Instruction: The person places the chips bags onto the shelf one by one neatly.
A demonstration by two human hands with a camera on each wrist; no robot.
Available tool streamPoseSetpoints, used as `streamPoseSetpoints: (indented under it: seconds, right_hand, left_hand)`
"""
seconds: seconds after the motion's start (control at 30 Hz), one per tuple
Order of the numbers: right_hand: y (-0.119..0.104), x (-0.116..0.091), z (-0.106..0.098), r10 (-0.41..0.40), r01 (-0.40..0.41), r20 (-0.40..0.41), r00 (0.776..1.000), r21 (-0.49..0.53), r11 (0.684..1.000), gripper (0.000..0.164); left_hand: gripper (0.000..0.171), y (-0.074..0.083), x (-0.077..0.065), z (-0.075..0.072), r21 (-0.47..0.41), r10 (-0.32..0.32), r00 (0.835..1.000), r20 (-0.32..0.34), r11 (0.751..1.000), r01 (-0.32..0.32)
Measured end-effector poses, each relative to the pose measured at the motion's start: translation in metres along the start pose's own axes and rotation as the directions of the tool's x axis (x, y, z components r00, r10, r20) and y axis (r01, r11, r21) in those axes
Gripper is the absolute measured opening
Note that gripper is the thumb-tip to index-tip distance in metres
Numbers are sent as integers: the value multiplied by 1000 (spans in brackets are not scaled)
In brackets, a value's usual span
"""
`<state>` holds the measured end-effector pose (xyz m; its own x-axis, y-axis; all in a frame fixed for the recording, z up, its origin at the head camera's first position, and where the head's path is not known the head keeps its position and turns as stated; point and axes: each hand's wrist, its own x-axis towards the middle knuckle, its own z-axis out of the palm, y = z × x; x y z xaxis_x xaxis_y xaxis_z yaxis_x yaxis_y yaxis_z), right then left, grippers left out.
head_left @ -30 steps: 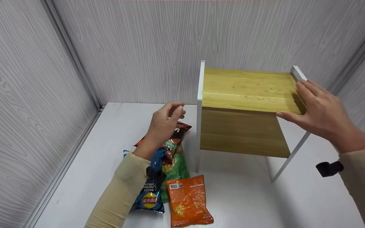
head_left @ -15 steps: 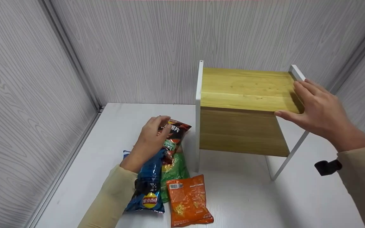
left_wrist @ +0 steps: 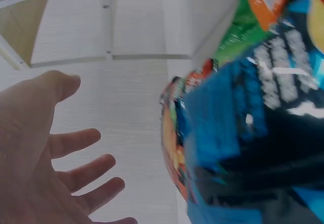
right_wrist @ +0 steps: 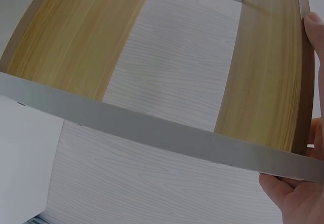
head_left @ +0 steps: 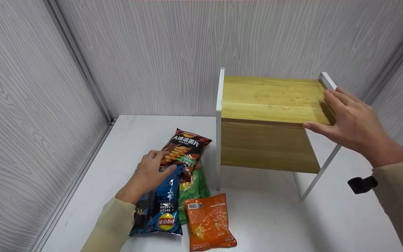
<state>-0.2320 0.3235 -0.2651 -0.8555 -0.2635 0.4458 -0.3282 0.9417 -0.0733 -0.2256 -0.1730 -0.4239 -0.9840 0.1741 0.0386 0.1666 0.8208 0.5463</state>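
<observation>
- While the left hand (head_left: 150,171) hangs over the blue bag (head_left: 166,194) with thumb and fingers well apart, it has hold of nothing; whether a fingertip touches a bag, I cannot tell.
- Gripping the near right corner of the shelf (head_left: 275,99), the right hand (head_left: 355,122) lays its thumb along the front edge and its fingers at the end bar (head_left: 328,81); the right wrist view shows fingers bent round that bar.
- The blue bag lies on the white table (head_left: 271,213), left of the shelf, partly over the green bag (head_left: 192,190).
- The black bag (head_left: 187,143) lies beyond the blue one, its lower end on the green bag.
- The orange bag (head_left: 208,222) lies nearest the person, just right of the blue bag's lower end.
- The shelf stands upright on its white frame (head_left: 219,147), with a lower board (head_left: 268,147) under the top one.
- Pale grained walls (head_left: 152,63) rise behind the table.
- Both sleeves (head_left: 112,224) are beige.
</observation>
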Motion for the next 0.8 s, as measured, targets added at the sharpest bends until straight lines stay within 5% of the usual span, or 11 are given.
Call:
streamPoseSetpoints:
  seconds: [0.17, 0.4, 0.8]
  right_hand:
    - [0, 0, -2, -4, 4, -18, 1000, -8, 1000, 93]
    - [0, 0, 0, 1, -1, 0, 1000, -2, 1000, 93]
    - [0, -2, -2, 1, -1, -10, 1000, 6, 1000, 92]
  left_hand:
    - [89, -15, -6, 6, 121, -33, 996, 85, 992, 22]
    - [107, -30, -8, 14, 179, -168, 958, 232, 975, 128]
    - [115, -36, 3, 17, 225, -203, 947, 247, 963, 148]
